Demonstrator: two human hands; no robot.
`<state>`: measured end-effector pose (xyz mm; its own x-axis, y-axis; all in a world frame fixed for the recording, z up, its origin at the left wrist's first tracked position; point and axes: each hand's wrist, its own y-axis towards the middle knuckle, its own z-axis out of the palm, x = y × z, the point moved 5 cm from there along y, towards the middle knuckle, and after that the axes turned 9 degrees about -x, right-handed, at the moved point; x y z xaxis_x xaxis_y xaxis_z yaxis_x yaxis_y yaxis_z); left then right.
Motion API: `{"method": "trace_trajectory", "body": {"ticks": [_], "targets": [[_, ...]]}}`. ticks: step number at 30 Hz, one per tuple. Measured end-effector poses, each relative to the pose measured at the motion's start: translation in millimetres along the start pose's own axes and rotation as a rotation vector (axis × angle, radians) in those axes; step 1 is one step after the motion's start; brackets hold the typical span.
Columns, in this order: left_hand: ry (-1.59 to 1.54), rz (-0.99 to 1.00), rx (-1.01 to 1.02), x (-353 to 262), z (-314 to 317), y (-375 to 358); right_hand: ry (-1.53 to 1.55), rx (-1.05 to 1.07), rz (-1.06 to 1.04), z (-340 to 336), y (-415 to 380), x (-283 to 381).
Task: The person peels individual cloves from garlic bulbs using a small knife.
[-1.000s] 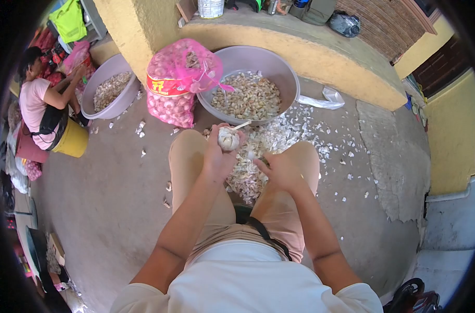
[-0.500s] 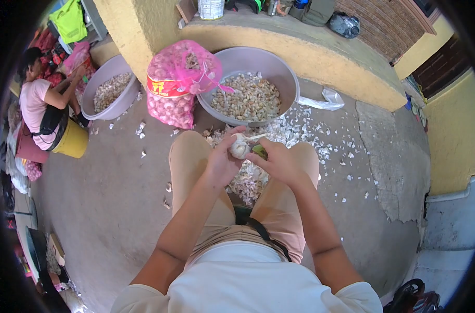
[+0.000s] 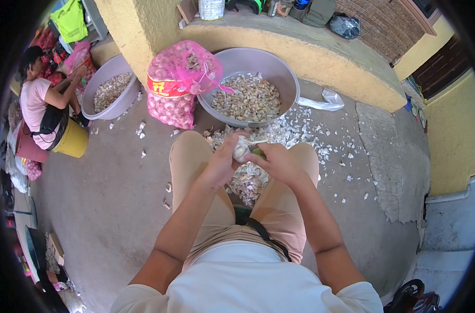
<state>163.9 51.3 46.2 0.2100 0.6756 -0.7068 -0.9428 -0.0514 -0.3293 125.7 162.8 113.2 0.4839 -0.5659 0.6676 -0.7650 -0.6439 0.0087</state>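
Between my knees, my left hand is closed around a white garlic bulb. My right hand is closed on a small green-handled tool, held against the bulb's right side; its blade is hidden. A pale stem sticks out from the bulb toward the right hand. Below the hands lies a heap of garlic skins on the floor. In front stands a grey basin with many loose cloves. A pink net bag of garlic bulbs leans at the basin's left side.
At the left, a person sits on a yellow bucket beside another basin of cloves. Skins are scattered over the floor right of my knees. A clear plastic bag lies near a raised ledge.
The garlic bulb has turned slightly in my left hand, and the left fingers have shifted around it. My right hand has barely moved.
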Motion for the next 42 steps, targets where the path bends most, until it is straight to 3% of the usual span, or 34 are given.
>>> {"method": "trace_trajectory", "body": {"ticks": [11, 14, 20, 28, 38, 42], "targets": [[0.127, 0.098, -0.111, -3.9, 2.7, 1.2, 0.028, -0.03, -0.049, 6.1, -1.8, -1.3], [0.152, 0.11, -0.123, -5.6, 1.3, 3.7, 0.172, -0.079, 0.097, 4.9, -4.3, -10.8], [0.188, 0.121, -0.132, -6.1, 1.0, 7.5, 0.124, -0.08, -0.043, 5.2, -2.6, -6.6], [0.251, 0.124, -0.184, -4.4, -0.3, 7.5, 0.068, -0.047, 0.047, 12.0, -4.4, -9.7], [0.024, 0.088, -0.325, 2.6, -2.3, 9.0, -0.004, -0.109, -0.135, 24.1, -6.5, -7.4], [-0.061, 0.026, -0.38, 6.5, -7.8, 14.3, -0.123, -0.027, -0.163, 36.1, -12.2, -5.3]]}}
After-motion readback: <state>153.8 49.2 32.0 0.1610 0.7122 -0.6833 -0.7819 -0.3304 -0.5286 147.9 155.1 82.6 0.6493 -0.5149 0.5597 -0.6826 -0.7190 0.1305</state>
